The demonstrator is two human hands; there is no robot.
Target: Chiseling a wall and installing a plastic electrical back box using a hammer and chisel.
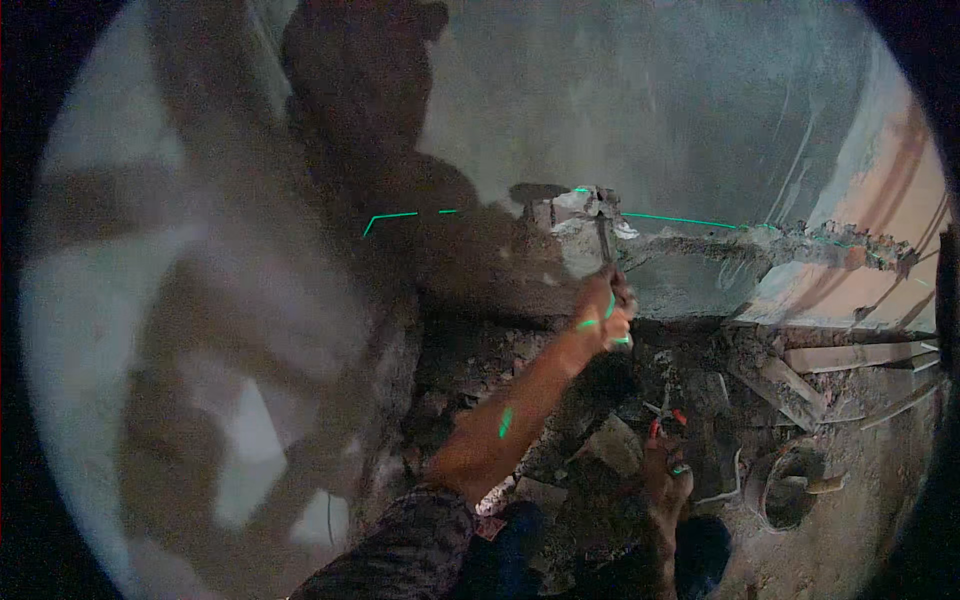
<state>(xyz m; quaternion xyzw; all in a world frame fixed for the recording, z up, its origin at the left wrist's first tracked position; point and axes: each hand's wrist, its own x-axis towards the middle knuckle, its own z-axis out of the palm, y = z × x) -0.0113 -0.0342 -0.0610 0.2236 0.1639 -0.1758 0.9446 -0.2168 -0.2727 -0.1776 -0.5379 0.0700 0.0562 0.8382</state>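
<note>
My left hand (612, 308) reaches forward, its fingers wrapped round a thin, dark-shafted tool (604, 242). The tool's far end meets a rough pale patch (575, 228) on the grey wall; its tip is too blurred to identify. Lower down and to the right, my right hand (672, 478) is closed on red-handled pliers (658, 426), whose metal jaws point up and away from me. The pliers stay well apart from the wall. A rough chased groove (700, 244) runs along the wall to the right of the patch.
A green laser line (680, 219) crosses the wall. Rubble (610, 445) covers the floor below. Wooden boards (850, 357) lie at the right, and a round bucket (770, 490) with a stick-like handle (826, 484) stands nearer. A pale wall (230, 300) rises at the left.
</note>
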